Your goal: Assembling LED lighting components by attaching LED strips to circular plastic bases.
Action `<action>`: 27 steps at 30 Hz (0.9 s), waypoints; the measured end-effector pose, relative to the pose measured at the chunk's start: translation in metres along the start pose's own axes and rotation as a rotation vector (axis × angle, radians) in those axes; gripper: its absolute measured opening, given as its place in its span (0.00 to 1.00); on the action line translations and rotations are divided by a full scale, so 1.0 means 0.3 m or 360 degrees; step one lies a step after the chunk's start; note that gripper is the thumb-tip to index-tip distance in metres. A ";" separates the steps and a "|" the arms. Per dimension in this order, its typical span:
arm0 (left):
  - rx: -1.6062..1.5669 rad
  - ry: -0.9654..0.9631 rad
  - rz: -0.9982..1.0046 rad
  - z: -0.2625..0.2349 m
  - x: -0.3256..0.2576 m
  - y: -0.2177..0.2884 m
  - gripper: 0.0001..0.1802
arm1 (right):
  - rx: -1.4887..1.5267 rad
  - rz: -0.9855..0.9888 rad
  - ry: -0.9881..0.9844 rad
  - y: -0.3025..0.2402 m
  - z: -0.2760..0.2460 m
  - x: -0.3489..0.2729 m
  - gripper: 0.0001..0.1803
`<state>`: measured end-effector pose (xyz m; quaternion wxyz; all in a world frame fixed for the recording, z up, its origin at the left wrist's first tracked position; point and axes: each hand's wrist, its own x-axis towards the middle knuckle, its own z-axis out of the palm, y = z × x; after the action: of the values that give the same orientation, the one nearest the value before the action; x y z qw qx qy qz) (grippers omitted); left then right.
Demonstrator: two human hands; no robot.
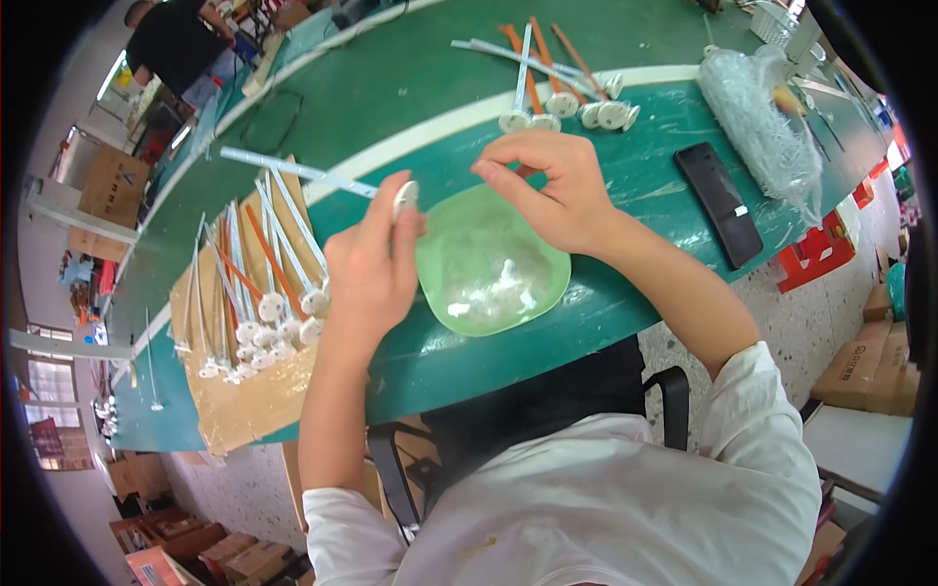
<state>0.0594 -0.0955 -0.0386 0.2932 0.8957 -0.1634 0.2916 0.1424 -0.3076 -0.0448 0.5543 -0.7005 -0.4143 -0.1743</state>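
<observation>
My left hand (369, 264) is closed around the white disc-shaped end (405, 198) of a pale blue-white rod (293, 169), which points out to the left. Its fingers pinch the disc near the left rim of a translucent green dish (561, 283). Small greyish contents lie in the dish, too blurred to name. Above the dish's far right side is my right hand (562, 190), its fingers curled and its thumb and forefinger brought together. Whatever sits between those fingertips cannot be made out.
Several disc-ended rods (269, 308) lie on a cardboard sheet (234, 415) at left. More rods with discs (567, 107) are at the far side. A black phone (718, 205) and a clear plastic bag (762, 127) rest on the right of the green table (625, 273). Another person (176, 49) stands far left.
</observation>
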 end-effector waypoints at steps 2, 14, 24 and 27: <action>0.0014 -0.0014 -0.0093 -0.069 0.039 0.007 0.15 | -0.0094 0.0205 0.0134 0.025 -0.012 0.010 0.05; 0.0509 -0.0822 -0.0745 -0.659 -0.063 -0.198 0.14 | -0.0337 0.0166 0.0405 0.035 -0.344 0.187 0.05; 0.1781 -0.0365 -0.0185 -0.614 -0.124 -0.078 0.23 | -0.1469 0.0350 -0.0915 0.160 -0.444 0.116 0.18; 0.0916 -0.0191 -0.0555 -0.490 0.043 0.065 0.22 | -0.1490 0.0461 -0.0881 0.165 -0.456 0.119 0.21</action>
<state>-0.0023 -0.0208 0.0746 0.0637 0.9718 0.0641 0.2179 0.2315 -0.4220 -0.0066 0.0732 -0.9411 -0.3222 -0.0713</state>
